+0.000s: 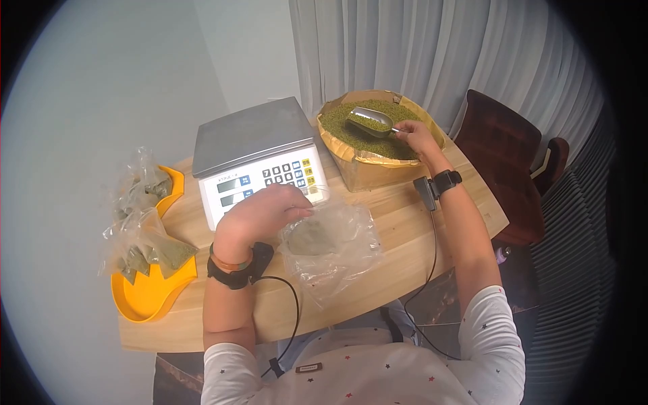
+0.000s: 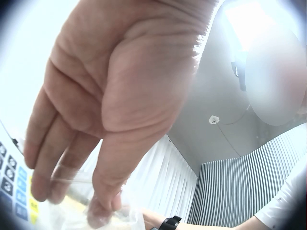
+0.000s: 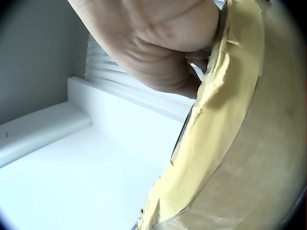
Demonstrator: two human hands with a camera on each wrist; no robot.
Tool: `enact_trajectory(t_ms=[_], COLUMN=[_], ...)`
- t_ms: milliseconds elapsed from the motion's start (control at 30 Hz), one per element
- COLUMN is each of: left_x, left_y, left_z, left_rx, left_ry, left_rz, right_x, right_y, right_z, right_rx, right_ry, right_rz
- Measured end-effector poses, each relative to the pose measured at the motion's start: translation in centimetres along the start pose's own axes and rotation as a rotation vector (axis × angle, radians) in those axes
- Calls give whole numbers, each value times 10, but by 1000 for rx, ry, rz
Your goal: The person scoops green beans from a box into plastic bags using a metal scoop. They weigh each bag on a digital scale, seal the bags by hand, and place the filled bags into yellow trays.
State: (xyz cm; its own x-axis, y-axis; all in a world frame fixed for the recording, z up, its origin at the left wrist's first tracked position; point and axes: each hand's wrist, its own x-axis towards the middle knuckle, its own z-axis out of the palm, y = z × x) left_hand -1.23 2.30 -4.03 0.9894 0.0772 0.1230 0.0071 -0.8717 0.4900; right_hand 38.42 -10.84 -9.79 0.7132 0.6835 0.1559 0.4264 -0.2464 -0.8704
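My right hand (image 1: 420, 138) grips the handle of a metal scoop (image 1: 385, 117), which carries green granules over a box (image 1: 368, 174) filled with the same granules (image 1: 337, 127). In the right wrist view the box's taped yellow rim (image 3: 223, 129) hides the scoop's bowl and most of the fingers. My left hand (image 1: 266, 210) pinches the edge of a clear plastic bag (image 1: 351, 253) between thumb and fingers, in front of the scale. A little greenish material (image 1: 310, 237) shows inside that bag. From the left wrist, part of the bag (image 2: 129, 215) appears below the fingertips.
A digital scale (image 1: 246, 138) with a grey platform stands at the back of the wooden table (image 1: 398, 233). To the left, filled clear bags (image 1: 165, 250) lie on yellow trays (image 1: 145, 307). A brown chair (image 1: 503, 148) is beyond the right edge. Cables run from both wrists.
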Motion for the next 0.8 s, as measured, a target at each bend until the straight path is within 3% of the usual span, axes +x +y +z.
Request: enact_trajectory(t_ms=[300,367,500,600,667,800], left_x=[0,1,0,0,0,0], left_y=[-2,-2,-6,-6,-4,-4], left_z=[-1,-1,3,3,2,1], left_rx=[-13,-17,-33,-46,-50,-40], left_ry=[4,-1,33,44,33,25], left_rz=[13,7,48,74,70,59], right_x=[-38,-46,-71,-79,-85,-105], right_y=[-44,-54,-85,-101,-114,-131], right_z=[-24,-27,-20,-18,-15,-4], right_rx=[67,122,132,7,-158,-298], right_ry=[-130,-269,-340,-443,-542,-496], right_rz=[-97,-127,-240,-302,-463,-609])
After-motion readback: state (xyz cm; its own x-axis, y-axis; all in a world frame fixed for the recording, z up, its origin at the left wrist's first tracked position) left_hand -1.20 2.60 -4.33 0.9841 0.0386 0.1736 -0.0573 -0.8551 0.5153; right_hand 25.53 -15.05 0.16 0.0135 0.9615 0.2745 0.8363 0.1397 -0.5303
